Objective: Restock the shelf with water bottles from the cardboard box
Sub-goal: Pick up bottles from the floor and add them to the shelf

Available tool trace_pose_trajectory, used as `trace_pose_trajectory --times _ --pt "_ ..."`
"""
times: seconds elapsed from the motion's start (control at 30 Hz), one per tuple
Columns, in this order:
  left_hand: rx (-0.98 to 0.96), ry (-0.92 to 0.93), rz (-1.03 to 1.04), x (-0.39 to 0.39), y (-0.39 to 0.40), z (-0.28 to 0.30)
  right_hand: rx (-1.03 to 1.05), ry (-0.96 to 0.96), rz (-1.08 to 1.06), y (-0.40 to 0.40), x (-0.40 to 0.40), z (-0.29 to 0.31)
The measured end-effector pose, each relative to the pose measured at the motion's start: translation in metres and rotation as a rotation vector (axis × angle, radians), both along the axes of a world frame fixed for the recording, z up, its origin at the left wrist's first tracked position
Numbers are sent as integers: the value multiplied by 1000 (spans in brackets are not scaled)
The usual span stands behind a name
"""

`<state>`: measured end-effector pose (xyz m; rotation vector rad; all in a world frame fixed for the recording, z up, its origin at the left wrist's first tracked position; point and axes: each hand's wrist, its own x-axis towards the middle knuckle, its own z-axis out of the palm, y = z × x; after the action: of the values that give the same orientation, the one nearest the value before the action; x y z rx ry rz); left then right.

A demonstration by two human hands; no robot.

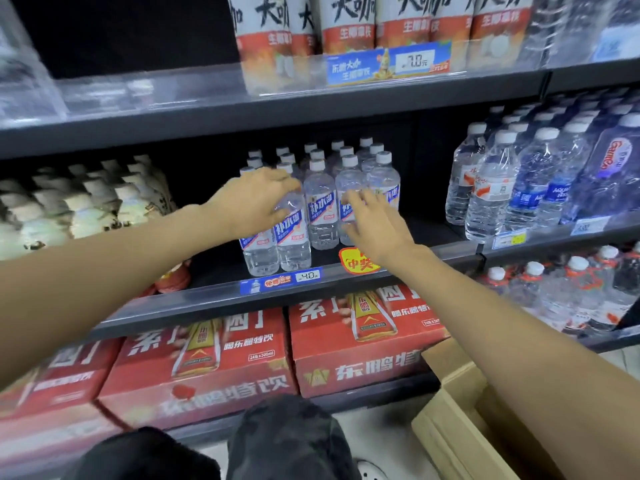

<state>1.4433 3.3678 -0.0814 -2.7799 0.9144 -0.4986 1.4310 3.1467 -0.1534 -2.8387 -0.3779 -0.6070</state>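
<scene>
**Hands at the water bottles on the middle shelf**

Both hands are reached into the middle shelf [221, 299], set apart from each other among the water bottles [322, 209]. The left hand [252, 199] is laid over the top of the front-left bottle [292, 233], with its fingers curled round the bottle's shoulder. The right hand [372, 221] is held against the bottles just right of that one; its fingers are blurred and look loosely spread on the labels, so whether a bottle is gripped cannot be told.

The water bottles are stood upright in rows with white caps and blue-and-white labels, above the blue price tag [282, 279] fixed to the shelf edge. A red and yellow sticker [358, 260] is seen on the edge just right of that tag. Larger clear bottles [491, 188] are stacked further right of the water bottles. Red cartons [360, 337] are kept below the shelf. The cardboard box [460, 424] is seen open on the floor, below and right of the cartons, under the right forearm.
</scene>
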Motion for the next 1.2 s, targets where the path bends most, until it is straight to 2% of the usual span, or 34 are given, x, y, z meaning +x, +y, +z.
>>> trace_pose_trajectory --times 0.17,0.4,0.63,0.83,1.0,1.2 --pt "-50 41 92 -49 57 -5 -154 5 127 62 -30 12" --pt "-37 19 266 -120 171 -27 -68 -38 377 181 -64 18" --pt "-156 157 584 -198 292 -91 -121 -5 625 315 -103 -15" --pt "-254 280 776 -254 370 -155 -106 191 756 407 -142 -63" --pt "-333 337 851 -296 403 -221 -198 279 835 456 -168 -125" --pt "-412 504 924 -339 417 -310 -365 428 883 489 -189 -205"
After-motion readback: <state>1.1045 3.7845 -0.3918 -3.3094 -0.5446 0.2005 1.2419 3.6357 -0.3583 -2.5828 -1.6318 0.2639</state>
